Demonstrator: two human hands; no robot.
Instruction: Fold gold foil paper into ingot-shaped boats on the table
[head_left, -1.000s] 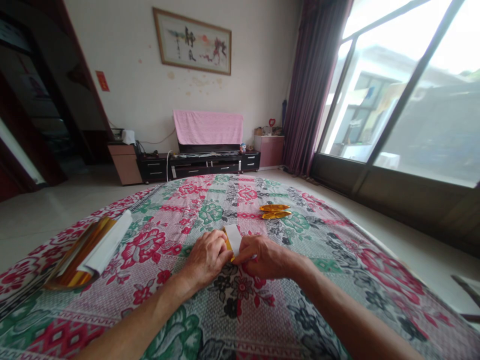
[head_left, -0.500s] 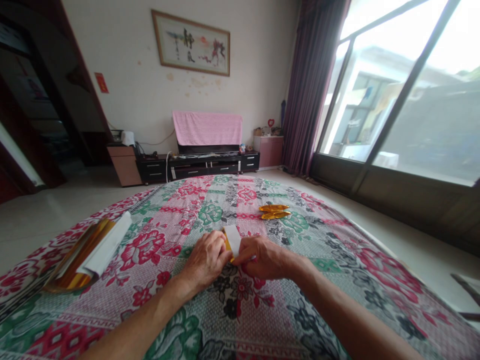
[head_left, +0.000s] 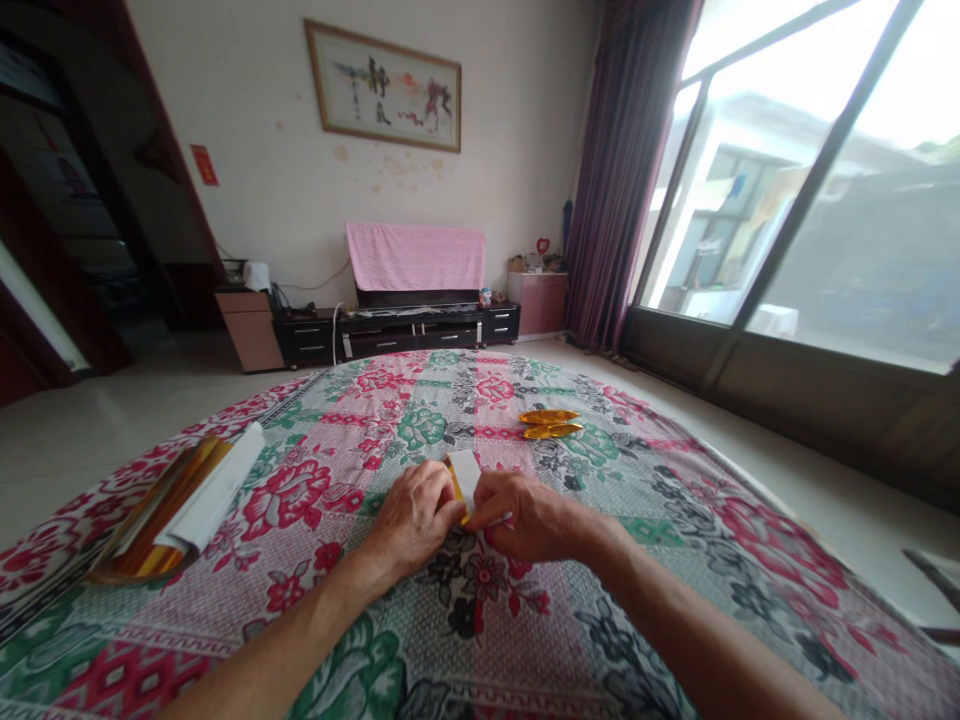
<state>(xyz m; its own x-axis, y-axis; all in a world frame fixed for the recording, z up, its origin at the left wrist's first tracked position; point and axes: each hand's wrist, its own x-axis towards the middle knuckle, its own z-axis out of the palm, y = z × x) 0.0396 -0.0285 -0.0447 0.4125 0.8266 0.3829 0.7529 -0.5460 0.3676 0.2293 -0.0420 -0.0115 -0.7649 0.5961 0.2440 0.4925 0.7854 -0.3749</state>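
Observation:
A small sheet of paper (head_left: 466,474), white on its upper face with a gold strip along the left edge, lies on the patterned tablecloth between my hands. My left hand (head_left: 420,508) is closed, its fingers and thumb pinching the gold left edge. From the right, my right hand (head_left: 517,512) has its fingers curled and touches the sheet's lower right part. Two folded gold pieces (head_left: 550,424), long with pointed ends, rest side by side beyond my right hand.
At the left of the flowered tablecloth (head_left: 360,660) lies a stack of gold and white sheets (head_left: 180,510). Behind the table stand a low black cabinet (head_left: 412,330) and a screen under a pink cloth (head_left: 416,257). Large windows are on the right.
My right hand's fingers have shifted slightly left over the sheet, covering a little more of its right side. My left hand is almost unmoved.

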